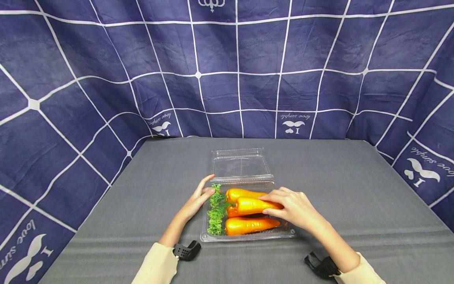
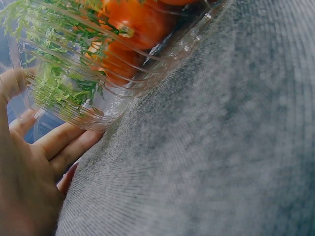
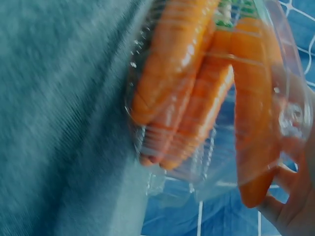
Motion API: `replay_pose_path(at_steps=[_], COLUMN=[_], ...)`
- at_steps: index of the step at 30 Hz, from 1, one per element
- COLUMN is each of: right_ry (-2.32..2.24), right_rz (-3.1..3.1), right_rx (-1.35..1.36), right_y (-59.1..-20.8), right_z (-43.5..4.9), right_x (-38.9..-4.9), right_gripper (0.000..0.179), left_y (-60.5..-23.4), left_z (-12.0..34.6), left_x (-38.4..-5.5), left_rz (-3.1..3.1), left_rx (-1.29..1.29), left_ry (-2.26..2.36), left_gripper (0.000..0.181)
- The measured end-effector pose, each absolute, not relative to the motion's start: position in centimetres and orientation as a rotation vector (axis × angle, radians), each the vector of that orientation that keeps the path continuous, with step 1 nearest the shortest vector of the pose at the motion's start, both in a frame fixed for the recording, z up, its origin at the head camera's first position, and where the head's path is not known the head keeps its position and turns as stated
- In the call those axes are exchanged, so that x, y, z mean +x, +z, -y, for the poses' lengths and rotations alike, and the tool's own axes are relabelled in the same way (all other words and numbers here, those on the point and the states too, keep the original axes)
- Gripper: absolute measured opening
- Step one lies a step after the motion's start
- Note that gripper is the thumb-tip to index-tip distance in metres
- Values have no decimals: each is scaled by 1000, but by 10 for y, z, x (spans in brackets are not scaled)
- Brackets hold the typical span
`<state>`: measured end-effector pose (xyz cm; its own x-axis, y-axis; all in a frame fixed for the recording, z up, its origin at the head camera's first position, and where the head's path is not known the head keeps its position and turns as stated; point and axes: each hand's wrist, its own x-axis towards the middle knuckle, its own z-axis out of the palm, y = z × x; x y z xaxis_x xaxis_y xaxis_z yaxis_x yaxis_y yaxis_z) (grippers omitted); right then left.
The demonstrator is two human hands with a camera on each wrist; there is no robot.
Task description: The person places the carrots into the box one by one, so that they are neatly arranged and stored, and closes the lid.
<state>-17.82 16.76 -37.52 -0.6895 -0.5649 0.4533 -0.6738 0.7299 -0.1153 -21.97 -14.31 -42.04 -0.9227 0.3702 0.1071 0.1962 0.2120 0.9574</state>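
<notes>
A clear plastic box with its lid folded back holds several orange carrots, their green leafy tops at the left end. My right hand grips the narrow end of the uppermost carrot, which lies over the others; in the right wrist view that carrot leans apart from the rest. A front carrot and a back carrot lie in the box. At the box's left wall, my left hand rests with its fingers extended; the left wrist view shows fingertips touching the plastic.
Grey cloth covers the table under the box. A blue curtain with white grid lines rises behind and along both sides. Black bands sit at both wrists.
</notes>
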Motion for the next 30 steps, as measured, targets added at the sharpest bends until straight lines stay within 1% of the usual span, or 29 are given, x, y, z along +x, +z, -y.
replay_pose_path(at_steps=[7, 22, 30], right_ry=[376, 409, 409], right_rz=[2466, 2433, 2506], right_rx=[973, 1017, 1023], right_y=[-383, -392, -396], right_z=[-159, -146, -145], right_x=[-177, -173, -173], right_gripper=[34, 33, 34], left_y=[-438, -440, -440], left_z=[147, 147, 147], left_x=[-230, -228, -229], left_rz=[-2322, -2342, -2323], left_rx=[548, 532, 573], left_ry=[1826, 1819, 1840], left_gripper=[52, 52, 52])
